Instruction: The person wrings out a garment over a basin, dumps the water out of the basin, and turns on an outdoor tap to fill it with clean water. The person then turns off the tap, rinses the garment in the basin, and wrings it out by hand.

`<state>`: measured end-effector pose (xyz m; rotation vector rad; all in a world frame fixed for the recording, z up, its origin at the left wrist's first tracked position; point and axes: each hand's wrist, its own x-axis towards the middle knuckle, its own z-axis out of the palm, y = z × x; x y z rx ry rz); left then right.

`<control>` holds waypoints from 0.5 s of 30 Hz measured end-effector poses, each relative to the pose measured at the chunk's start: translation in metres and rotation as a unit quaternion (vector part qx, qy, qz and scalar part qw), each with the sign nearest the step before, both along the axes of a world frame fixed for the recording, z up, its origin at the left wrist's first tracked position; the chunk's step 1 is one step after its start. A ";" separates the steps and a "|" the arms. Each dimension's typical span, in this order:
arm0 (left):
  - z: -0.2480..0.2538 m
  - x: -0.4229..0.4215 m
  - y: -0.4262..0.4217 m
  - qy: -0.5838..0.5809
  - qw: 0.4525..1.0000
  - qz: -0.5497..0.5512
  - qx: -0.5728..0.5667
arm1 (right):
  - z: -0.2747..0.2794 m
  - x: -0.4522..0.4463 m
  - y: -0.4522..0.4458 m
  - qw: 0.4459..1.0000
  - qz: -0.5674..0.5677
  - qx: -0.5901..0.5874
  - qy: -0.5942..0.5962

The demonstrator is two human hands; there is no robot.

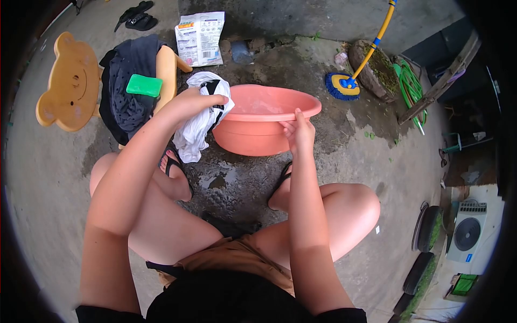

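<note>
My left hand [195, 103] is closed on a bunched white cloth [193, 135] with black patches, which hangs down at the left side of the pink basin [252, 134]. Part of the cloth lies against the basin's rim. My right hand [300, 132] grips the near right rim, thumb on top and fingers under the outside edge. Inside the basin the far wall shows some whitish streaks; its bottom is mostly hidden. Left of my left hand, a green bar of soap [144, 85] rests on dark clothes [129, 110] draped over a small yellow chair [168, 75].
A white printed bag [200, 40] stands by the wall. Black sandals [141, 17] lie at the far left. On the right are a blue-and-yellow mop [343, 86], a planter [371, 70] and a green hose [411, 89]. The concrete ground [215, 175] is wet between my feet.
</note>
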<state>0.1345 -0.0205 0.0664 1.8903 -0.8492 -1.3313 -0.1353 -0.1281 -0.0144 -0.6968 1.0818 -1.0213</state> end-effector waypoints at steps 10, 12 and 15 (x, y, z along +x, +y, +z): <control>0.007 -0.002 0.002 0.023 1.000 -0.011 0.000 | 0.003 -0.004 0.004 1.000 -0.014 0.004 0.008; 0.008 -0.003 0.002 0.025 1.000 -0.007 -0.005 | 0.005 -0.004 0.005 1.000 -0.011 0.004 0.010; 0.014 -0.005 0.004 0.020 1.000 -0.007 -0.003 | 0.004 -0.005 0.006 1.000 -0.007 0.002 0.010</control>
